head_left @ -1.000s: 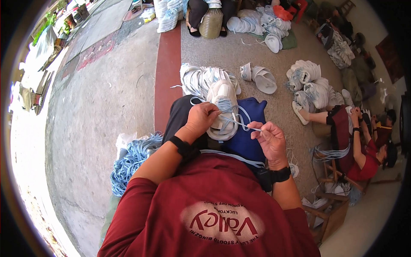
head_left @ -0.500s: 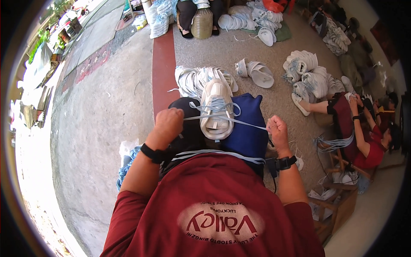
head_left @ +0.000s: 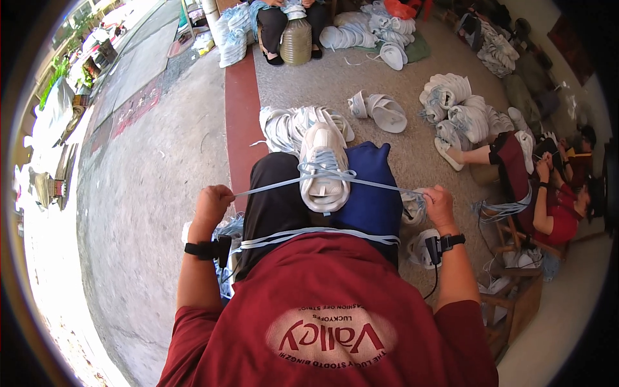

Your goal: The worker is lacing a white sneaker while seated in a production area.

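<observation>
A white sneaker (head_left: 324, 193) with light blue laces rests between my thighs, its opening toward me. The shoelace (head_left: 267, 187) crosses over its tongue, and one end runs out taut to each side. My left hand (head_left: 214, 203) is closed on the left end, out past my black-clad knee. On the other side my right hand (head_left: 440, 205) pinches the right end, beyond the blue cloth (head_left: 369, 177) over my right thigh. A bundle of pale blue laces (head_left: 290, 236) lies across my lap.
White shoe pieces (head_left: 293, 127) lie stacked just past my knees, with a loose pair (head_left: 387, 113) to their right. More piles of white uppers (head_left: 461, 106) sit at the right. A co-worker (head_left: 558, 206) sits there by a wooden stool (head_left: 516, 297); another person's legs flank a plastic jug (head_left: 296, 42) ahead.
Both hands have moved apart and outward, the left one farther. The lace has drawn straighter, and its loops over the sneaker have become smaller and flatter.
</observation>
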A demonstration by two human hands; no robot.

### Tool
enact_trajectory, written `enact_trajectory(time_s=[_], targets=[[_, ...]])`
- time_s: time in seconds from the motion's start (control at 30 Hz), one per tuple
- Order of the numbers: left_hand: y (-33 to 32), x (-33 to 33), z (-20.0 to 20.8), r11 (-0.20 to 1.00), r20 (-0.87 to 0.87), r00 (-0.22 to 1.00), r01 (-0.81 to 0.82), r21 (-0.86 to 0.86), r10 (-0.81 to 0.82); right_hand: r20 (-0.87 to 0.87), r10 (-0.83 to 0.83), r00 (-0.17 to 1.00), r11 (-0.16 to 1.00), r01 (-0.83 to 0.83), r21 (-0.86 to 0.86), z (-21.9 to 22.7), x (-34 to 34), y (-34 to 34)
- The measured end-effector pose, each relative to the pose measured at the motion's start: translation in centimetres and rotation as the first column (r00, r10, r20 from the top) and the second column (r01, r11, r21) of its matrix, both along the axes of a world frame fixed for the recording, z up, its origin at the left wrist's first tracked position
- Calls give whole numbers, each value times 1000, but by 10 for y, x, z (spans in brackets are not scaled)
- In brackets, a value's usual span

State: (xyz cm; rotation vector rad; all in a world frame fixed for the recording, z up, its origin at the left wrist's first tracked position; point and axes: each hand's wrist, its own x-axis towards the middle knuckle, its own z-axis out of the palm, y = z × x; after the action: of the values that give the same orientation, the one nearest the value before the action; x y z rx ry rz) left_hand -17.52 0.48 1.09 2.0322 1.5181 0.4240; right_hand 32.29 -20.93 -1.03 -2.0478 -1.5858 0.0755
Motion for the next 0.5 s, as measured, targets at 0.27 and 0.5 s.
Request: enact_trajectory(time_s=[0.27, 0.5], targets=[[-3, -21, -14, 997, -127, 991, -39, 65, 47, 348, -185, 919, 981, 194, 10, 5, 29, 16], [-11, 45, -10, 892, 401, 915, 146, -428, 43, -666, -124, 736, 850, -268, -454, 25, -37, 68]])
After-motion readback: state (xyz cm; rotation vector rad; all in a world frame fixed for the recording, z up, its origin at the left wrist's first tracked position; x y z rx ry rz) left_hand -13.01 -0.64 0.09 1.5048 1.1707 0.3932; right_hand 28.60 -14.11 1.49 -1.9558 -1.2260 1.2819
